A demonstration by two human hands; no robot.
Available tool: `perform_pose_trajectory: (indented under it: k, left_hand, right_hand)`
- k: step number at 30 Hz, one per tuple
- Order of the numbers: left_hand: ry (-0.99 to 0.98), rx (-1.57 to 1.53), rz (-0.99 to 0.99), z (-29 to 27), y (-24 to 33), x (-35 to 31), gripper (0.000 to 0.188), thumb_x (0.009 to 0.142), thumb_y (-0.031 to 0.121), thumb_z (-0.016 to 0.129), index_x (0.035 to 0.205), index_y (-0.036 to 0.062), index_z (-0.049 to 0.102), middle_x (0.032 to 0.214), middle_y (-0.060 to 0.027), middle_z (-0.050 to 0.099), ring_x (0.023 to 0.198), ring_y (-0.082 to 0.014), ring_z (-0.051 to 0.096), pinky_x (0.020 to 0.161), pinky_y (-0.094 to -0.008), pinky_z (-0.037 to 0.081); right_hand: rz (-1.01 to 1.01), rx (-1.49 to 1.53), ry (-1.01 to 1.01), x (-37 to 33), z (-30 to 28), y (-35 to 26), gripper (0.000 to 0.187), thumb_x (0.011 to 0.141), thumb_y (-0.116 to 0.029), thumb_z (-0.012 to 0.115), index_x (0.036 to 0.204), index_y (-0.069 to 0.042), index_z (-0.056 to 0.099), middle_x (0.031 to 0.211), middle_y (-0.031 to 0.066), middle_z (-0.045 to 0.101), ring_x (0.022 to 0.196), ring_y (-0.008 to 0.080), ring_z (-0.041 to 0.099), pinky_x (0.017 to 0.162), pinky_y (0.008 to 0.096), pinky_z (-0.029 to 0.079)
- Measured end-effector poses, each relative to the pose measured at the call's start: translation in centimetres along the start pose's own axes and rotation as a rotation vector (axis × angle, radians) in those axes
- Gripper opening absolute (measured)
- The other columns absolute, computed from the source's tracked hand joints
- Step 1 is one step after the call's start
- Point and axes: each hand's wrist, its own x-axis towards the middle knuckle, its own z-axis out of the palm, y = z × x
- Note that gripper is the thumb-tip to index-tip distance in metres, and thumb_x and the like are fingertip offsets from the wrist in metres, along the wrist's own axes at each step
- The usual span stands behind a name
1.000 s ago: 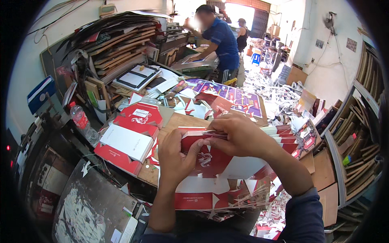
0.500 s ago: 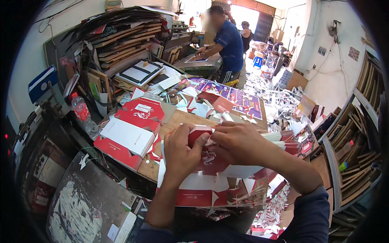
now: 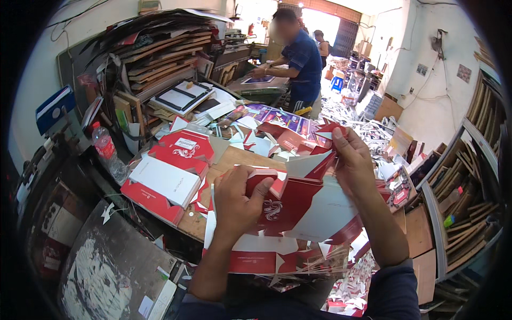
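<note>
My left hand point(image 3: 236, 205) is closed round the edge of a thick stack of red and white die-cut card sheets point(image 3: 293, 210), its thumb pressed on the near side. The stack stands tilted above the worktable, with a pale swirl printed on the red face. Farther right, my right hand point(image 3: 352, 157) pinches a jagged red card offcut point(image 3: 328, 131) between thumb and fingers. Red and white flaps point(image 3: 309, 166) rise just below it; whether they join the offcut I cannot tell. Beneath the stack lie more red and white sheets point(image 3: 261, 261).
A neat stack of red and white cut sheets point(image 3: 165, 178) lies left on the wooden table point(image 3: 234, 156), beside a plastic bottle point(image 3: 108, 152). Paper scraps point(image 3: 354, 282) litter the floor. A person in blue point(image 3: 304, 64) works at a machine behind. Shelves point(image 3: 458, 192) stand right.
My right hand has moved away from my left, up and to the right, with a red offcut in its fingers. My left hand keeps its grip on the stack.
</note>
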Motion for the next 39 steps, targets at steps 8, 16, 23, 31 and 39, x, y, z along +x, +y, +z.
perform_pose_trajectory:
  k: [8,16,23,31,39]
  left_hand:
    - [-0.004,-0.03,0.015,-0.3,0.2,-0.1,0.04,0.09,0.04,0.074,0.093,0.0023,0.06,0.084,-0.0124,0.062,0.078,-0.0315,0.06,0.073,-0.043,0.043]
    - [-0.01,-0.02,0.045,-0.2,0.1,-0.2,0.04,0.09,0.038,0.074,0.094,0.0016,0.059,0.085,-0.0136,0.062,0.078,-0.033,0.059,0.07,-0.0433,0.044]
    - [0.006,0.026,0.058,-0.3,0.3,0.0,0.039,0.091,0.038,0.073,0.094,0.0022,0.059,0.085,-0.0128,0.062,0.078,-0.0327,0.059,0.072,-0.0429,0.042]
    - [-0.008,0.009,0.083,0.4,0.3,-0.1,0.038,0.09,0.037,0.073,0.095,0.0027,0.06,0.086,-0.0126,0.063,0.08,-0.0324,0.059,0.073,-0.0431,0.041]
    - [-0.058,-0.006,-0.094,-0.9,0.8,-0.5,0.036,0.091,0.036,0.075,0.098,0.0032,0.062,0.086,-0.0112,0.062,0.082,-0.0293,0.058,0.076,-0.0399,0.044]
  right_hand:
    - [0.097,0.225,-0.01,-0.4,0.5,-0.1,0.018,0.106,-0.019,0.054,0.111,-0.002,0.052,0.086,-0.0007,0.055,0.076,0.0072,0.053,0.075,0.0253,0.049]
    - [-0.02,0.365,0.208,0.4,-2.0,-0.9,0.02,0.108,-0.028,0.049,0.106,-0.008,0.051,0.083,-0.0013,0.053,0.073,0.011,0.054,0.071,0.032,0.051]
    - [-0.012,0.21,-0.101,0.0,-8.0,-6.8,0.009,0.101,-0.016,0.052,0.108,-0.012,0.055,0.084,-0.0014,0.052,0.072,0.0108,0.056,0.093,0.0614,0.056]
    - [-0.284,-1.61,0.805,-1.8,-20.5,-12.9,0.076,0.095,-0.039,0.069,0.148,0.006,0.038,0.151,0.0281,0.043,0.136,0.0336,0.049,0.109,0.0407,0.042]
    - [-0.239,-1.41,-0.43,-5.4,-3.0,-4.5,0.066,0.088,-0.045,0.076,0.135,-0.003,0.055,0.128,0.02,0.063,0.124,0.0343,0.058,0.105,0.0431,0.045]
